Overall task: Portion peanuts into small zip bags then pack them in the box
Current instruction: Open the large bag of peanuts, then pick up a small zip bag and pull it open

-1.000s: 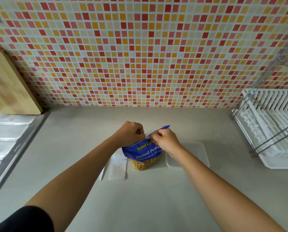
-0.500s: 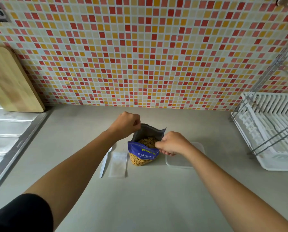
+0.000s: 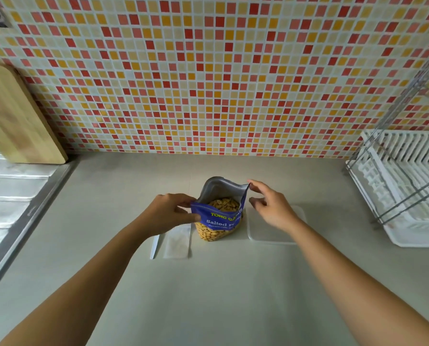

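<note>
On grey countertop, centre: blue foil peanut pouch with clear lower window [image 3: 219, 218], standing upright, mouth spread wide, pale salted peanuts [image 3: 223, 204] visible inside. Left hand [image 3: 169, 213] closed on pouch's left top corner, thumb and fingers pinching the near lip; probably to steady the pouch and keep the mouth open for scooping. Right hand [image 3: 270, 208] just beside right top corner, fingers loosely spread, forefinger tip touching or nearly touching the edge; firm hold not evident. Flat small clear zip bags [image 3: 178, 242] lying just left of pouch base, white plastic strip-like utensil [image 3: 155, 245] alongside; both within reach of left hand, presumably staged for filling. Shallow translucent white plastic box [image 3: 275, 233] just right of pouch, partly under right wrist, apparently empty, placed for packing. No bag filled yet.

Versus half a second ago: right hand off near lip and drawn back to right corner; left hand lowered from rear rim to near left corner; mouth wider.
</note>
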The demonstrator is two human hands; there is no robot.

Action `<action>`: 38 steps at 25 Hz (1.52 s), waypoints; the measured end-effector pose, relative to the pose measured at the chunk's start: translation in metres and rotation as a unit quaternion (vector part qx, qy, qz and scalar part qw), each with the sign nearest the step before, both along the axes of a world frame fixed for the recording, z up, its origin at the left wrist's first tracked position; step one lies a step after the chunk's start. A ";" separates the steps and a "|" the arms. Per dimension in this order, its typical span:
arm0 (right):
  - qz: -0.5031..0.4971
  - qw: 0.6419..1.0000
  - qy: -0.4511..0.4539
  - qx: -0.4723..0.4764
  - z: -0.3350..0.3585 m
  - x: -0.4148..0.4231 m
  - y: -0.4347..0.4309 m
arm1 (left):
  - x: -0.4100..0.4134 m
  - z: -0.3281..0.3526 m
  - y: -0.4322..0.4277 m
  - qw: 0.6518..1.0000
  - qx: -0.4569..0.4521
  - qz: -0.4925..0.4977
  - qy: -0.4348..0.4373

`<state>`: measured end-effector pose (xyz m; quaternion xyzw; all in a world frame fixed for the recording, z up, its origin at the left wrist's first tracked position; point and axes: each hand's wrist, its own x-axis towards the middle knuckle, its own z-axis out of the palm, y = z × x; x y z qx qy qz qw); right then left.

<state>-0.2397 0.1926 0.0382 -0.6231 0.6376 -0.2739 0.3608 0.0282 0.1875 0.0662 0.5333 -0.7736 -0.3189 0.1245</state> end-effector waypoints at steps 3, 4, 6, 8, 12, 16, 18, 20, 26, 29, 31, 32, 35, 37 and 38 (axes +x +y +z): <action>-0.019 0.998 -0.047 -0.043 -0.010 0.013 -0.008 | -0.007 -0.010 -0.005 0.996 -0.075 0.046 0.002; -0.033 0.997 -0.047 -0.060 -0.011 0.017 -0.012 | -0.010 -0.009 -0.010 0.994 -0.097 0.056 0.002; -0.047 0.994 -0.051 -0.086 -0.012 0.020 -0.019 | -0.013 -0.007 -0.023 0.991 -0.117 0.070 0.000; -0.043 0.993 -0.046 -0.101 -0.013 0.020 -0.022 | -0.012 -0.007 -0.036 0.989 -0.119 0.084 0.000; -0.039 0.993 -0.049 -0.099 -0.022 0.025 -0.022 | -0.003 -0.015 -0.049 0.986 -0.126 0.108 0.010; -0.033 0.993 -0.027 -0.107 -0.029 0.028 -0.023 | 0.000 -0.022 -0.054 0.980 -0.134 0.141 0.043; -0.043 0.989 0.009 -0.139 -0.029 0.028 -0.026 | -0.002 -0.023 -0.056 0.980 -0.139 0.138 0.042; -0.054 0.987 0.017 -0.153 -0.028 0.030 -0.030 | -0.003 -0.022 -0.057 0.978 -0.144 0.144 0.045; -0.089 0.986 -0.023 -0.137 -0.032 0.039 -0.027 | -0.002 -0.022 -0.054 0.977 -0.132 0.163 0.040; -0.158 0.977 -0.099 -0.101 -0.036 0.045 -0.018 | -0.001 -0.020 -0.044 0.970 -0.113 0.198 0.080; -0.216 0.963 -0.122 -0.101 -0.049 0.053 -0.006 | 0.007 -0.029 -0.035 0.960 -0.089 0.248 0.098; -0.230 0.959 -0.132 -0.101 -0.058 0.059 0.005 | 0.012 -0.040 -0.027 0.957 -0.075 0.265 0.091; -0.213 0.968 -0.112 -0.073 -0.094 0.083 0.039 | 0.028 -0.079 -0.002 0.965 -0.015 0.261 0.032; -0.136 0.989 -0.021 -0.054 -0.120 0.097 0.056 | 0.035 -0.098 0.007 0.970 0.019 0.241 -0.001; -0.078 0.995 0.031 -0.046 -0.129 0.103 0.062 | 0.037 -0.103 0.010 0.972 0.026 0.233 -0.010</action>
